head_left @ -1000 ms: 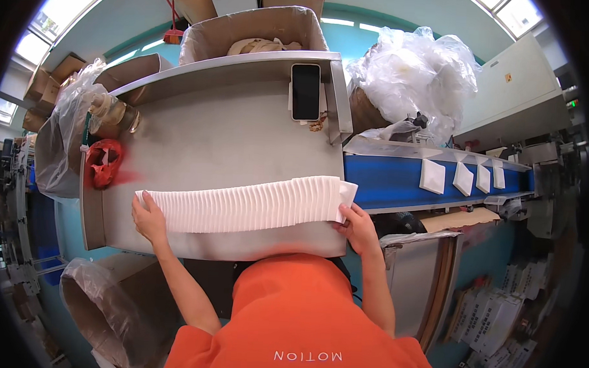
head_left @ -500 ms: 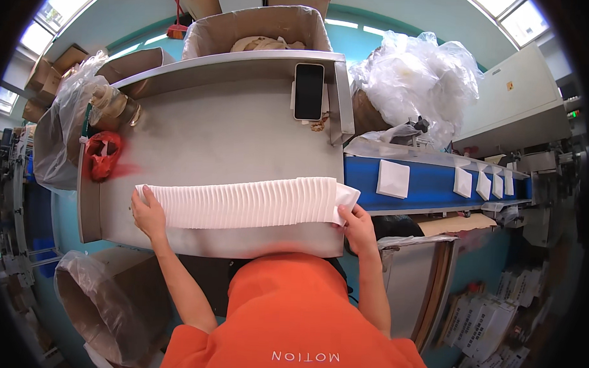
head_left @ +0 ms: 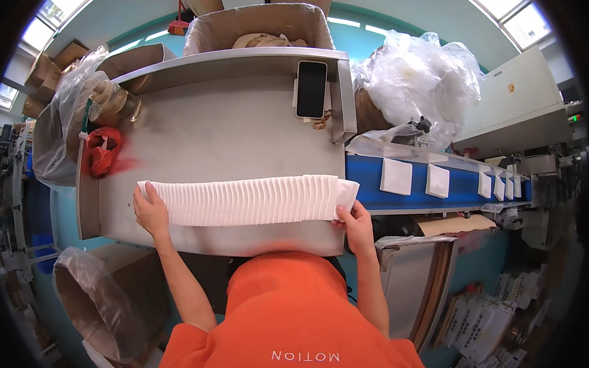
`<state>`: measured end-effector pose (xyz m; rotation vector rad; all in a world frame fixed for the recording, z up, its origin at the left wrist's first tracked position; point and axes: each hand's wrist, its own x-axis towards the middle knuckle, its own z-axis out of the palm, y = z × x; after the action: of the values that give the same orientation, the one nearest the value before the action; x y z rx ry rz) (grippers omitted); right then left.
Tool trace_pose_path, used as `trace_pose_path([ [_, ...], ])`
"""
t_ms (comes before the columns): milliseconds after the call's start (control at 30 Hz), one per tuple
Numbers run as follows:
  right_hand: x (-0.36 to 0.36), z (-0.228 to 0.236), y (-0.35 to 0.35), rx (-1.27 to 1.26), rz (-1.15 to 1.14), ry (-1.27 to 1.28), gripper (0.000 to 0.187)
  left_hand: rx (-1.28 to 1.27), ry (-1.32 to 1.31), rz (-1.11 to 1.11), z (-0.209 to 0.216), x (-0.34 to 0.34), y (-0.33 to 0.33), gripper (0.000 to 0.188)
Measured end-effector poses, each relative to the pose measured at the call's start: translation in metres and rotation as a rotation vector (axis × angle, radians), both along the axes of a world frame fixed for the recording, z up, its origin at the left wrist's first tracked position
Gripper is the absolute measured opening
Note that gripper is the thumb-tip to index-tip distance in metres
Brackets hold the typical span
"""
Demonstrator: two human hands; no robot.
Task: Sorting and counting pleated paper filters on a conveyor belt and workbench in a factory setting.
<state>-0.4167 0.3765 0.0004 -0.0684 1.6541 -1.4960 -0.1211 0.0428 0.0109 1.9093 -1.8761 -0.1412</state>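
A long overlapping row of white folded napkins [head_left: 242, 201] lies across the near part of the steel table [head_left: 232, 123]. My left hand [head_left: 152, 213] is closed round the row's left end, thumb over the top. At the right end, my right hand [head_left: 356, 229] pinches a single folded napkin [head_left: 347, 193] by its near corner, against the last of the row. Fingers under the napkins are hidden. Right of the table, a blue conveyor belt [head_left: 366, 177] carries a white folded napkin [head_left: 396, 177], with several more spaced out behind it.
A phone [head_left: 311, 89] lies at the table's far right corner. A red plastic bag [head_left: 103, 152] and a clear jar [head_left: 119, 103] sit at the left edge. Beyond the raised back rim stands a lined carton [head_left: 261, 20]; clear plastic sheeting [head_left: 421, 84] heaps behind the belt.
The single napkin in my right hand has come in closer against the row's right end. On the belt, napkins have moved left, and a second one now follows close behind the first.
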Motion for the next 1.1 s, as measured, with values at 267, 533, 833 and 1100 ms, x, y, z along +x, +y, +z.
trace_pose_path([
  [267, 0.015, 0.017, -0.039, 0.110, 0.033, 0.292, 0.035, 0.010, 0.025, -0.008, 0.001, 0.000, 0.002, 0.052],
  [533, 0.003, -0.006, -0.014, -0.124, -0.336, -0.110, 0.029, -0.007, 0.010, -0.025, 0.001, -0.005, 0.004, 0.053],
  [833, 0.017, 0.006, -0.037, -0.127, -0.204, -0.205, 0.036, 0.018, 0.030, -0.022, 0.001, -0.005, 0.011, 0.052],
  [1100, 0.003, -0.003, -0.012, -0.156, -0.432, -0.229, 0.034, 0.006, 0.006, -0.019, 0.001, -0.009, 0.014, 0.053],
])
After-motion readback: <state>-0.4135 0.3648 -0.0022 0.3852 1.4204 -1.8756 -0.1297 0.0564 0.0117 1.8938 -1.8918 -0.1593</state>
